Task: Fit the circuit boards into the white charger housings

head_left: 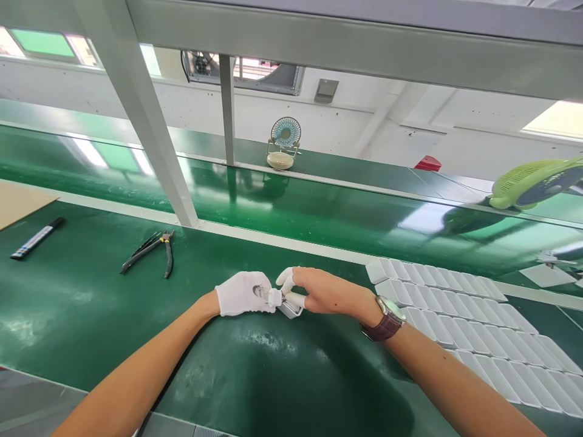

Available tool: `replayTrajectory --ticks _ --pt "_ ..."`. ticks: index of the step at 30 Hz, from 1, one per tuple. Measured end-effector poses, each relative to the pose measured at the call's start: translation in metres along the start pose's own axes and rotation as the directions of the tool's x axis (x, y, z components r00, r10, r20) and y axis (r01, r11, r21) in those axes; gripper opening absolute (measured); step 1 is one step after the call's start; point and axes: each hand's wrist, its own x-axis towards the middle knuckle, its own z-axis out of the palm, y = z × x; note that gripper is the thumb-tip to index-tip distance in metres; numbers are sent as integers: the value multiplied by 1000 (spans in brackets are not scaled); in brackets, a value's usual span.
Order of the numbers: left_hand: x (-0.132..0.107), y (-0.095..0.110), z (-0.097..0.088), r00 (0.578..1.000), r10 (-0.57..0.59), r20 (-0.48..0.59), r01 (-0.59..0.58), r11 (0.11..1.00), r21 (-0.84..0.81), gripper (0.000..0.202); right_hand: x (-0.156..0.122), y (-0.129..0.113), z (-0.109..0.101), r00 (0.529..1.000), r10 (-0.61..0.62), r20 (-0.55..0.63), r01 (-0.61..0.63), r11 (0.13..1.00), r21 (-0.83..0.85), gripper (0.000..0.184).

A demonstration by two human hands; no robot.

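Glove of thin white cloth (233,297) covers the left hand (248,292); this hand is curled up, and its fingertips hold one end of a small white box-shaped piece with a shiny edge (291,310); the piece sits between the two hands, over the smooth dark green tabletop (218,376), and I cannot tell if it touches it; the right hand (325,292) has little white covers (297,300) on some of its fingertips; its thumb is at the piece, and its fingers bend over with a narrow gap; I cannot tell if it grips, as the fingers hide part of the piece; a round watch with a dark brown strap (386,326) is on the right wrist.

Lots of white boxes with rounded corners (437,300) lie to the right, in four slanted rows, side by side; the right arm hides a bit of them.

Pliers with black handles and yellow bits (169,261) lie open to the left of the hands; a thin black tool (144,244) lies right beside them; a black and white pen (36,240) is farther left, near a flat tan board (20,202); at the back stand a small cream fan with blue blades (286,132) and, to the right, a bright green fan (523,182).
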Motion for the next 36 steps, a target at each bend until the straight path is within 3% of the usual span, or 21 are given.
replayTrajectory --ticks 10,18,23,36 --pt "0 -2 0 1000 20 -6 -20 999 32 34 3 4 8 1000 -10 -15 11 994 104 21" --pt "0 -2 -1 999 39 -7 -38 998 44 32 -11 9 15 991 -2 -132 27 982 187 15" --pt "0 -1 -1 1000 22 -8 -22 998 52 32 -18 11 13 995 2 -103 9 995 99 25" --pt "2 -2 -1 1000 13 1 -13 1000 13 35 -6 5 0 995 -96 -3 96 995 -7 34"
